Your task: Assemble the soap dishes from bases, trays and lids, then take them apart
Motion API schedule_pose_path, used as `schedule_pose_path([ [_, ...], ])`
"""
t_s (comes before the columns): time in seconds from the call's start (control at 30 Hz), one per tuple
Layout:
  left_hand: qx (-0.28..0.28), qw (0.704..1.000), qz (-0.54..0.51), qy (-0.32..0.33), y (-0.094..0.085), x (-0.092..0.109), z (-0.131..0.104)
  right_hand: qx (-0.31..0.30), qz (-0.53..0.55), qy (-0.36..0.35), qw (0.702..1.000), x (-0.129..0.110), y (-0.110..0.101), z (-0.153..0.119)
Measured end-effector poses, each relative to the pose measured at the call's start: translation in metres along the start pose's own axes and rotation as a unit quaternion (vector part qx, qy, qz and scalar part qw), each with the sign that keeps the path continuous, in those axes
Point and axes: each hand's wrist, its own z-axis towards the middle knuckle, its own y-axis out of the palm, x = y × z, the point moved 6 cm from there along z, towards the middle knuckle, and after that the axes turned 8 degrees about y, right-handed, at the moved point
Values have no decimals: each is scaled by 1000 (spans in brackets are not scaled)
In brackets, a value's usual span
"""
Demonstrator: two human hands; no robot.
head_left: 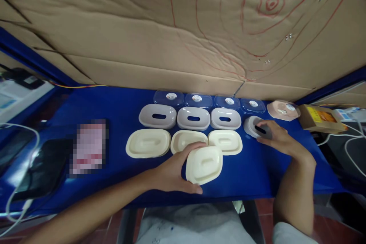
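My left hand (178, 171) grips a cream shallow oval dish (204, 164) by its edge, fingers and thumb around its left side. The dish is raised and tilted above the front of the table. Behind it, more cream dishes (148, 143) of the same kind form a row, partly covered by my fingers. At the right, my right hand (273, 135) has its fingers on a pale grey oval piece with a dark slot (249, 126). Similar slotted oval pieces (193, 118) stand in a row to its left.
Clear oval covers with round stickers (198, 100) line the back edge. A pinkish clear-covered piece (283, 109) and a cardboard box (321, 119) are at the right. A blurred pink item (89, 146), a black pouch-like object (47, 164) and white cables are at the left. A cardboard wall (128, 45) rises behind.
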Motion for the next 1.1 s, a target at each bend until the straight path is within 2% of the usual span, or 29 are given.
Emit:
schedule_pose_path([
  [0.3, -13, 1000, 18, 4, 0, 0, 0, 14, -8, -104, 994, -29, 15, 3],
  [0.4, -12, 1000, 21, 7, 1, 1, -1, 18, 16, -139, 990, -34, 13, 6],
  [0.53, -21, 1000, 19, 7, 2, 3, -1, 42, 42, -135, 989, -37, 8, 12],
  [0.7, -26, 999, 20, 10, 2, 5, 0, 52, 110, -172, 978, -52, -2, 13],
  [0.77, -29, 999, 23, 9, 2, 6, 0, 112, 126, -145, 975, -48, -9, 15],
  [0.87, -34, 999, 26, 5, 2, 6, 0, 202, 85, -45, 975, -30, -11, 21],
  [0.97, -38, 999, 26, 7, 3, 7, 0, 200, 44, 31, 978, -17, 0, 29],
  [1.1, -44, 999, 28, -2, 4, 5, -1, 179, 46, 18, 983, -20, 12, 33],
])
